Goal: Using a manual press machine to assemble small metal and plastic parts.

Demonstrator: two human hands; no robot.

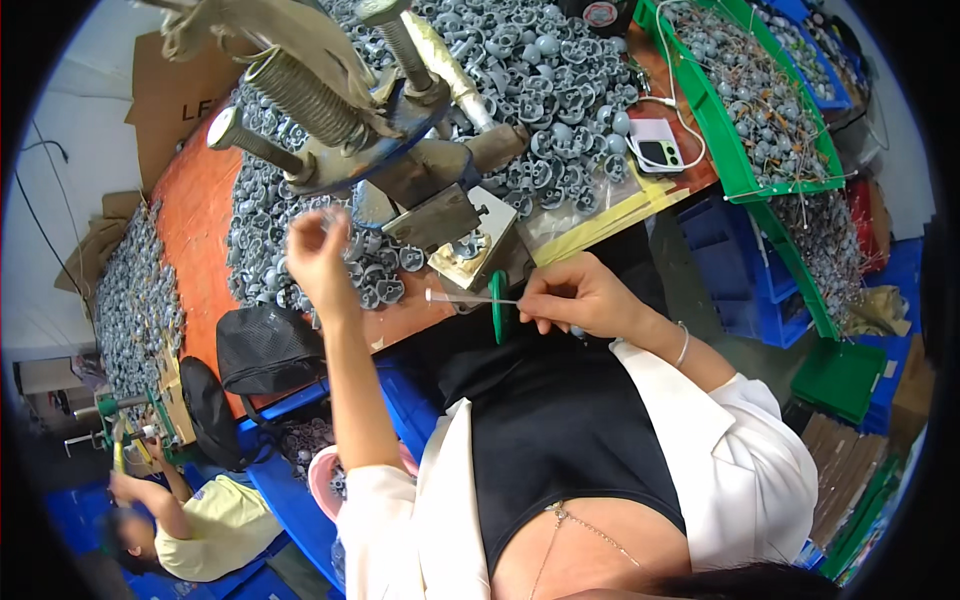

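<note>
My left hand [318, 262] is raised to the left of the metal hand press [400, 165], over the edge of a heap of small grey plastic shells [385, 270]. Its thumb and fingers are pinched together; what sits between them is blurred. In my right hand [580, 297] is a thin, pale pair of tweezers [455, 297], pointing left across a green round knob [500, 325]. Under the press head, a tan fixture block [458, 265] bears a small grey piece [468, 245].
More grey shells spread over the orange table [190, 240]. A black bag [265, 350] lies at its near left edge, a white phone [655, 148] at the right. Green trays [735, 170] of wired parts stand far right. A co-worker [215, 525] sits lower left beyond a blue crate [290, 505].
</note>
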